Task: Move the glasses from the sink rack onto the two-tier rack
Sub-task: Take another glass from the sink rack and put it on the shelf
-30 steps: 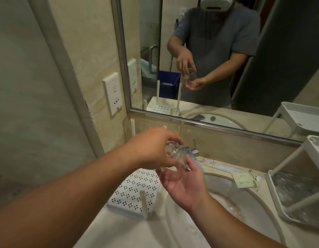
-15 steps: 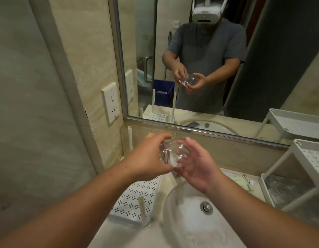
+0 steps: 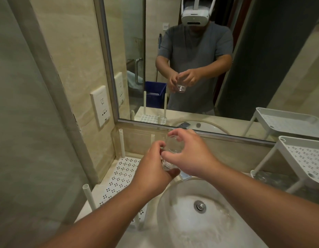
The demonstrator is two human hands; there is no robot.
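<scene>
Fingers: we see the right hand (image 3: 189, 154) curled around the upper part of a clear glass (image 3: 170, 153), thumb on the near side, forefinger hooked over the top.
Left hand (image 3: 153, 169): fingers wrapped on the glass's left side and under its base; both hands hold it.
Glass: held in the air, tilted, above the back edge of the sink basin (image 3: 182, 221), between the two racks.
Sink rack (image 3: 119, 178): white perforated tray with upright pegs, at the worktop's left end against the wall; we see no glass on its visible part.
Two-tier rack (image 3: 305, 158): at the worktop's right edge, top tier bare where visible; lower tier contents too blurred to tell.
Mirror (image 3: 208, 59): reflects both hands on the glass.
</scene>
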